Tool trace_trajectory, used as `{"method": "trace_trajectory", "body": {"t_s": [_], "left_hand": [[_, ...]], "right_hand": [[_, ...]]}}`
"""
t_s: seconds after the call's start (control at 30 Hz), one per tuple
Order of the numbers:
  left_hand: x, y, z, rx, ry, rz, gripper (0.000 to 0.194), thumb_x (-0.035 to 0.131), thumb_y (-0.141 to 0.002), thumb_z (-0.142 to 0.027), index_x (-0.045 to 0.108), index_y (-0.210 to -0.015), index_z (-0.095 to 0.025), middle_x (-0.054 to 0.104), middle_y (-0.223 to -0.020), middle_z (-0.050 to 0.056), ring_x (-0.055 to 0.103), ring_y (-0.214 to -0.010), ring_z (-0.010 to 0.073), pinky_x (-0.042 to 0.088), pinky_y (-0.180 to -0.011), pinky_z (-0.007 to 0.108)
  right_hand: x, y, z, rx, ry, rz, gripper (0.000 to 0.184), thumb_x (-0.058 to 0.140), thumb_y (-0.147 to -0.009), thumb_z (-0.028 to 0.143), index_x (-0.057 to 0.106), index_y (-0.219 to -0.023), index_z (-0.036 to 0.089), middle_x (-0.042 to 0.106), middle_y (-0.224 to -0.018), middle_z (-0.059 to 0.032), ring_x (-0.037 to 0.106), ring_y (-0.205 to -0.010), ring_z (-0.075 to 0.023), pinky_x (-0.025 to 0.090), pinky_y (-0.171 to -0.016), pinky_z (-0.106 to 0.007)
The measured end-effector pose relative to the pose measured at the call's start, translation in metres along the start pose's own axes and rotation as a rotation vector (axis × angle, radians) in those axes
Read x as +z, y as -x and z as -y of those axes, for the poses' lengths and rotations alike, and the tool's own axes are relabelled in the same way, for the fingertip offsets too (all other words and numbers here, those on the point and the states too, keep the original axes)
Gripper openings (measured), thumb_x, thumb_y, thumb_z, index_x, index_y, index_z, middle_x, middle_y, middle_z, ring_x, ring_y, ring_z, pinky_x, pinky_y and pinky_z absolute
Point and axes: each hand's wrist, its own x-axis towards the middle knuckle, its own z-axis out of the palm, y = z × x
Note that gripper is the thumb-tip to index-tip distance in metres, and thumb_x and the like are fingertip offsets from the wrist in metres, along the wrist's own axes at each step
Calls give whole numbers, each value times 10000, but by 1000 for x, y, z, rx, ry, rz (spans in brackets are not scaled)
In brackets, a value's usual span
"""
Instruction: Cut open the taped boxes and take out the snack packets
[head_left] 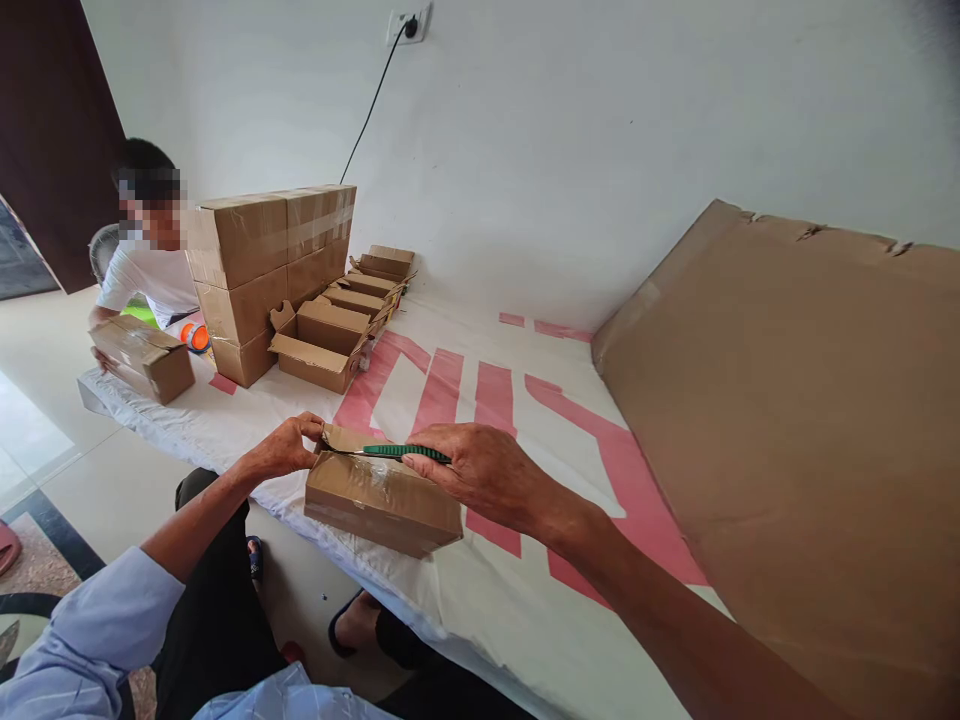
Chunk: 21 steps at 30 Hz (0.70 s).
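Note:
A taped cardboard box (382, 500) lies on the white-covered surface in front of me. At its left end, my left hand (289, 447) has its fingers closed on the box's upper corner. My right hand (480, 465) is wrapped round a green-handled utility knife (397, 452) above the lid. The knife points left, its tip near the top seam beside my left fingers. A strip of clear tape (379, 480) shows on the box. How deep the blade sits in the seam I cannot tell.
Behind stand stacked closed boxes (244, 250) and several open boxes (322, 345) in a row. At left, another person (154, 270) holds a closed box (146, 355) near an orange tape roll (195, 337). A large cardboard sheet (795, 420) leans at right. A cable (367, 115) hangs from the wall socket.

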Motion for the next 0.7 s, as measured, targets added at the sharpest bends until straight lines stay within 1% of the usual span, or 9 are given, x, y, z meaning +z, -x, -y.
{"method": "trace_trajectory", "body": {"t_s": [0.07,0.17,0.27,0.33,0.4,0.47,0.6,0.7], "left_hand": [[0,1,-1,9,-13,1,175,842,-700,-191,854,-873,-207,736,-1038,62,675,-1041,233,511,-985,316],[0,2,-3,28,-48,10,200,813,-718,-183,850,-913,-211,738,-1089,66,672,-1042,222,522,-976,304],[1,4,-5,44,-56,18,246,801,-725,-185,842,-965,-217,729,-1176,80,672,-1102,238,538,-977,303],[1,4,-6,46,-50,27,255,790,-739,-188,835,-988,-217,721,-1219,87,671,-1128,249,551,-964,304],[1,5,-7,44,-60,25,250,786,-744,-185,828,-989,-211,727,-1204,86,676,-1114,250,556,-960,308],[0,5,-7,37,-81,15,231,801,-740,-195,823,-969,-199,734,-1155,76,684,-1076,244,552,-968,315],[-1,3,-6,35,-111,11,216,823,-738,-232,812,-949,-185,730,-1077,53,679,-1039,236,544,-960,312],[1,2,-7,42,-125,4,205,826,-728,-218,801,-927,-174,724,-1090,66,676,-1032,235,540,-956,313]], "right_hand": [[-2,-3,2,8,30,17,352,479,-1026,360,759,-842,252,767,-841,-38,663,-744,-200,394,-625,-319],[-6,-6,2,5,35,23,337,499,-1019,376,786,-873,275,779,-841,-34,673,-747,-202,394,-615,-319],[-7,-8,0,0,76,50,312,523,-1018,383,794,-890,295,790,-851,-34,704,-806,-222,380,-605,-317],[-5,-10,0,23,143,90,307,543,-1021,374,773,-839,285,779,-820,-39,700,-773,-219,339,-587,-316],[-1,-11,-1,61,203,123,308,570,-1020,367,748,-789,267,756,-775,-42,676,-711,-207,291,-572,-316],[1,-8,-5,75,218,126,291,583,-1020,355,752,-801,262,750,-780,-43,668,-703,-206,276,-575,-316],[-1,6,-21,45,122,75,281,556,-1028,354,793,-889,295,765,-818,-25,671,-730,-206,324,-596,-313],[2,14,-30,51,78,61,296,550,-1025,362,798,-869,320,752,-774,-4,647,-687,-192,332,-589,-310]]}}
